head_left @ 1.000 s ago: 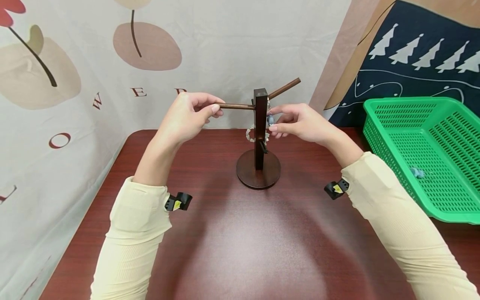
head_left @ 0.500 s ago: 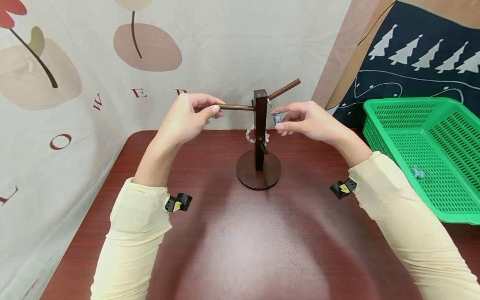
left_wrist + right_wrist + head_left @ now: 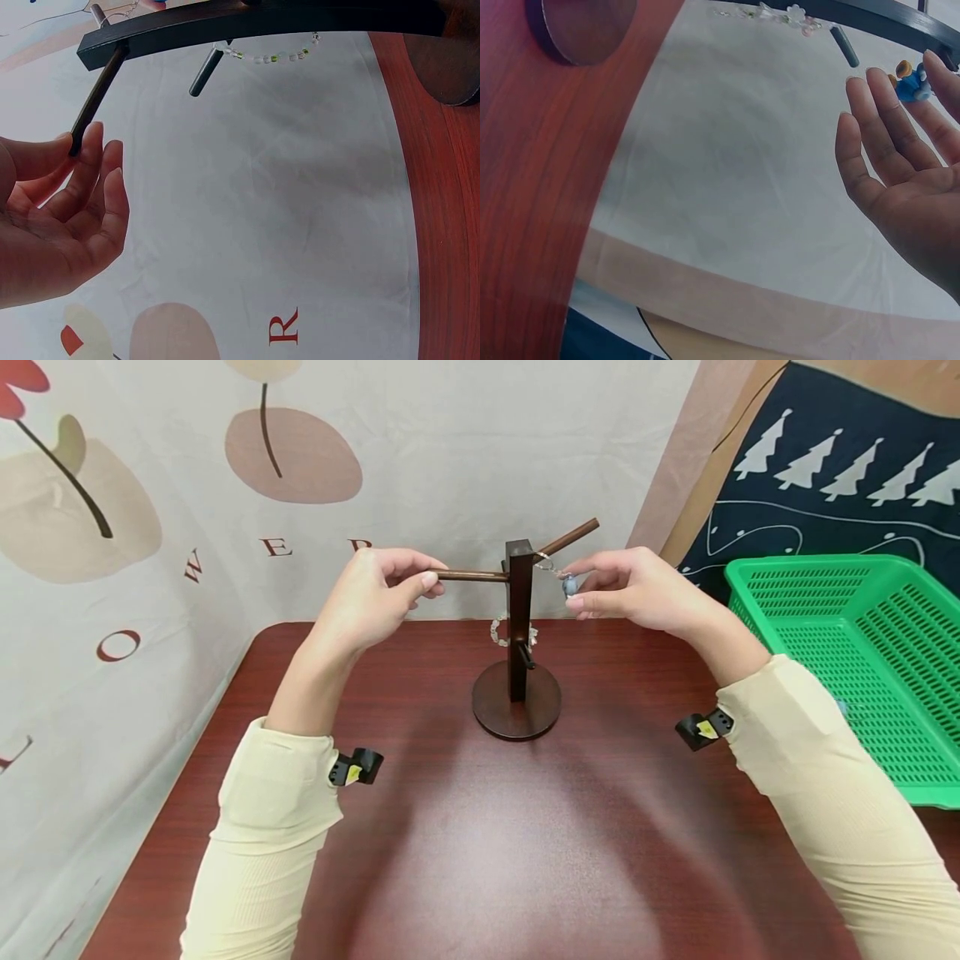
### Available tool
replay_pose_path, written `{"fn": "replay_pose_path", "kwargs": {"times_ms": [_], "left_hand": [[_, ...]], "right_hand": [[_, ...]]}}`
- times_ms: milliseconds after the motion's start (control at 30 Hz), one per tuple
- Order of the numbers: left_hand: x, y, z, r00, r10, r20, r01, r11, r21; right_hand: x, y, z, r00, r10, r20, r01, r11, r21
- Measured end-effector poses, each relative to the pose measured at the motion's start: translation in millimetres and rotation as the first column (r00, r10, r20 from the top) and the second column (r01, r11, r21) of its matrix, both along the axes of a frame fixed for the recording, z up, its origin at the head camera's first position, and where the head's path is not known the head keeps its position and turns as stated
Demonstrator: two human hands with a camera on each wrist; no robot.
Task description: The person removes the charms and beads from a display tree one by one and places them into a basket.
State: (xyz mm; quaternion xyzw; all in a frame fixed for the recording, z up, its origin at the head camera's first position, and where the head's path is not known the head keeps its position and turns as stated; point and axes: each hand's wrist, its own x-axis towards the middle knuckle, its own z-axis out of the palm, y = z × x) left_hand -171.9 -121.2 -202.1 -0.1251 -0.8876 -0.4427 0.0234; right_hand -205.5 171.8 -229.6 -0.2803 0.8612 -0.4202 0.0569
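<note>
Our left hand pinches the tip of the left peg on the wooden jewelry stand. Our right hand pinches a blue charm keychain, its ring looped on the stand's right peg.

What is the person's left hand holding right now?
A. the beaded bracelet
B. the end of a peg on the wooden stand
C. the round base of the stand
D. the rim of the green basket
B: the left hand pinches the tip of the horizontal peg that sticks out of the wooden stand, well apart from the green basket.
</note>
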Motion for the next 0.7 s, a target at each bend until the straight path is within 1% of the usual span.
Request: {"fn": "replay_pose_path", "kwargs": {"times_ms": [67, 333, 600, 700], "left_hand": [[-0.4, 0, -0.5, 1.0, 0.004, 0.0, -0.004, 1.0, -0.002], [-0.7, 0, -0.3, 1.0, 0.003, -0.003, -0.003, 1.0, -0.006], [-1.3, -1, -0.7, 1.0, 0.005, 0.007, -0.005, 1.0, -0.005], [-1.4, -1, -0.7, 1.0, 0.005, 0.007, -0.005, 1.0, -0.006]], "right_hand": [[0.0, 1, 2.2, 1.0, -0.012, 0.004, 0.012, 1.0, 0.0], [-0.5, 9, 9.0, 0.999, -0.044, -0.031, 0.045, 0.998, 0.036], [0.2, 14, 13.4, 0.997, -0.078, -0.01, 0.078, 0.997, 0.023], [0.4, 15, 14.7, 0.996, -0.092, -0.01, 0.092, 0.995, 0.033]]}}
